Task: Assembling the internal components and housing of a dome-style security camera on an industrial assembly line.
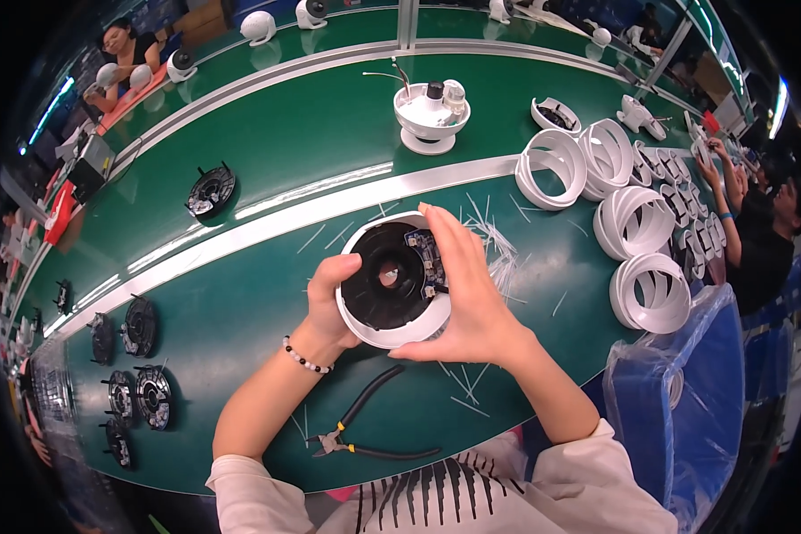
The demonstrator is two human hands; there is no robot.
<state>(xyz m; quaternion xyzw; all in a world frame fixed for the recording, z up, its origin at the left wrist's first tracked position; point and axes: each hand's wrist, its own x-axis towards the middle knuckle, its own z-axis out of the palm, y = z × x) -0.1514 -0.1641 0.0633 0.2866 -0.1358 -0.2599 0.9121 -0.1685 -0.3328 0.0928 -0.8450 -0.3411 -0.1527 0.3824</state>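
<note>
Between my two hands I hold a round white housing (385, 337) with a black disc-shaped insert (378, 298) inside it. A small circuit board shows at the insert's right edge, and a hole sits near its middle. My left hand (331, 298) grips the left rim, thumb on top. My right hand (465, 289) wraps the right side, its fingers along the upper rim and its thumb below. The housing's underside is hidden. Below it on the green table lie side cutters (334, 440) with black and yellow handles, jaws pointing left.
Thin white strips (500, 258) lie scattered around my hands. Stacked white rings (650, 294) stand at right, near a blue plastic-lined bin (676, 400). Several black round parts (154, 396) lie at left. A white bowl-shaped part (432, 116) stands on the green belt beyond. Other people sit nearby.
</note>
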